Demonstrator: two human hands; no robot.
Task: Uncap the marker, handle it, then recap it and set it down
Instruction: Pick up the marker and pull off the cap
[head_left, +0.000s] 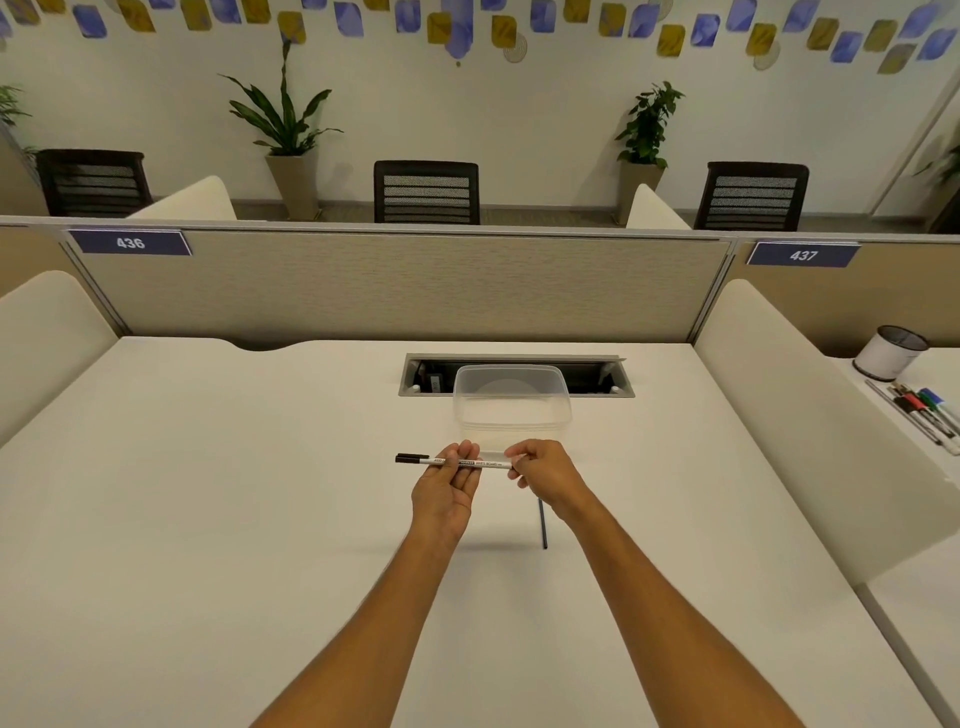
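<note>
Above the white desk (208, 493) both forearms reach forward, holding the marker (467, 462) level in the air, just in front of a clear plastic container (511, 410). The left hand (447, 493), palm up, pinches its middle; the right hand (545, 475) grips its right end. The black cap (411, 458) is on, pointing left. The barrel reads "MARKER" and "WHITE BOARD". Partition tags read "436" (130, 242) and "437" (802, 255).

The desk (208, 467) is smooth, matt off-white laminate, the container (511, 400) on it translucent frosted plastic, the marker (457, 461) glossy white plastic with a black cap, and the far partition (395, 291) coarse beige woven cloth.
</note>
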